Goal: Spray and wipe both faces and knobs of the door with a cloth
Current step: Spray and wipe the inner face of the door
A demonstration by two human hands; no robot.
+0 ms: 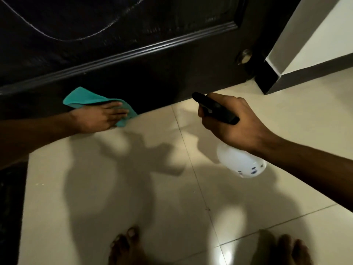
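Along the bottom rail of the dark door [172, 73], close to the floor edge, your left hand [99, 117] lies flat with fingers straight and together, pressing the teal cloth [84, 98] against the door face. The cloth is folded, its upper corner sticking up past your knuckles and its lower corner reaching down to where the door meets the tiled floor [133, 188].

Your right hand [235, 121] is curled round the black trigger head of the spray bottle [240, 161], held in the air over the tiles, well apart from the cloth. The nozzle points toward the door's lower edge; the white body of the bottle hangs below your wrist, tilted toward you.

At the door's lower right corner sits a round metal doorstop [244, 56], just beside the door's free edge. Past that edge stands a pale wall [305, 35] with a dark skirting [271, 77] whose corner juts toward the door. A raised moulding [133, 52] runs across the door above the rail you are wiping.

A dark mat [9, 207] lies along the left edge of the floor beneath your left forearm. Your bare feet [124, 247] stand at the near edge of the tiles. Between your two hands the tiles are open, crossed only by shadows and grout lines.
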